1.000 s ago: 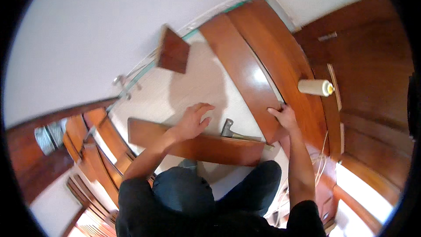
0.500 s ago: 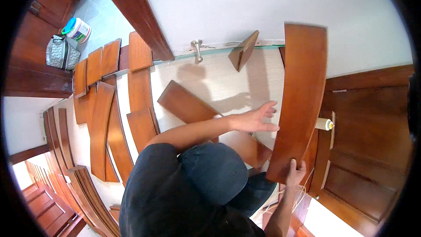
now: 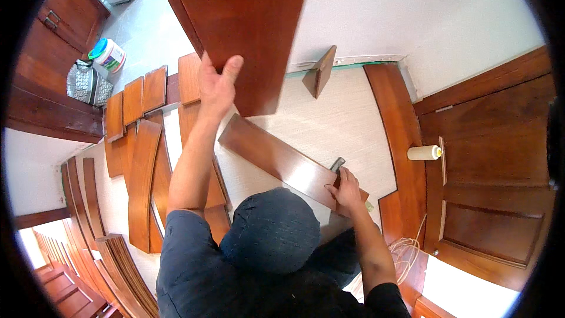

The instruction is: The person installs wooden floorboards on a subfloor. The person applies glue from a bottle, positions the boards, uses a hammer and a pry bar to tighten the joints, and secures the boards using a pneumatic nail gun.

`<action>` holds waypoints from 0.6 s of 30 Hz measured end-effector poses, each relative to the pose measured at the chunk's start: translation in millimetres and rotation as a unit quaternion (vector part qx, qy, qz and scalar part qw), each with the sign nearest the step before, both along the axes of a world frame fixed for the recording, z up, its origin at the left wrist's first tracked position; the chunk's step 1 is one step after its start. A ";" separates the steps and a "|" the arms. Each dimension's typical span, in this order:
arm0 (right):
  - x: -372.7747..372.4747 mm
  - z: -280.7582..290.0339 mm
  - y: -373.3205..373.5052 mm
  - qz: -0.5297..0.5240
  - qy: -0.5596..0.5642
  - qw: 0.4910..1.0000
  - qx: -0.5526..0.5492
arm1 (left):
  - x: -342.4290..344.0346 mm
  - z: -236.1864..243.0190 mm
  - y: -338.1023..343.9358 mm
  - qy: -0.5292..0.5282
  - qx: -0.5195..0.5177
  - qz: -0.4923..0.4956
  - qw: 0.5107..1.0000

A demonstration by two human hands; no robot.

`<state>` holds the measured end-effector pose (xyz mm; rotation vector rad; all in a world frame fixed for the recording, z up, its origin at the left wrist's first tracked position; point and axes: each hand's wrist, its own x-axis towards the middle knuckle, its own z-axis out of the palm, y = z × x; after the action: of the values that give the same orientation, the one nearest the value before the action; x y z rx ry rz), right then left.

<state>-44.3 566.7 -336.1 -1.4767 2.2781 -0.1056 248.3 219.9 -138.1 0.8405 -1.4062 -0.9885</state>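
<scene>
My left hand is closed on the edge of a reddish-brown floor plank, raised upright against the wall side with its top outside the view. A second plank lies at a slant on the pale floor. Over its right end, my right hand is spread with thumb and fingers apart. Right by those fingertips is the dark grey end of a tool, its kind unclear. Part of the right end of the slanting plank is hidden by my hand.
Laid planks border the right wall; a glue bottle lies there beside a wooden door. A wood piece leans at the wall. Loose planks, a plank stack, a cord, bag and bucket surround me.
The raised plank has gone from the right side to the upper left, now in my left hand. My right hand has let go of it and moved to the slanting plank.
</scene>
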 end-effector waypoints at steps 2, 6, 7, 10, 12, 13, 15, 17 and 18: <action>-7.3 7.2 -20.1 -0.041 -0.103 0.990 0.093 | 8.8 -11.7 -19.6 -0.022 0.001 0.033 0.999; -19.3 26.4 -41.5 -0.009 -0.014 0.977 0.213 | 25.3 -37.4 -57.9 -0.084 -0.059 0.124 0.987; -23.7 23.2 -36.1 -0.026 0.008 0.974 0.225 | 23.1 -41.6 -59.8 -0.086 -0.062 0.135 0.985; -48.3 0.4 -10.2 -0.026 0.017 0.974 0.225 | 13.4 -41.9 -73.6 -0.053 -0.073 0.132 0.987; -60.5 -8.4 12.4 -0.005 -0.005 0.982 0.187 | 6.8 -41.4 -74.1 -0.051 -0.067 0.133 0.988; -61.0 -6.0 17.8 0.006 -0.011 0.981 0.194 | 4.7 -44.4 -74.6 -0.058 -0.057 0.135 0.988; -51.8 10.9 20.4 0.031 -0.027 0.979 0.201 | 9.3 -56.6 -83.2 -0.040 -0.046 0.126 0.990; -43.0 34.6 33.1 0.005 -0.024 0.991 0.132 | 19.9 -63.3 -86.9 -0.095 -0.030 0.147 0.984; -39.4 48.9 40.3 -0.008 -0.021 0.995 0.097 | 20.5 -64.9 -85.4 -0.101 -0.021 0.145 0.984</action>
<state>-83.7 607.1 -287.3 -1.3443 2.1979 0.0772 268.8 134.6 -202.9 1.1035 -1.4182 -0.6630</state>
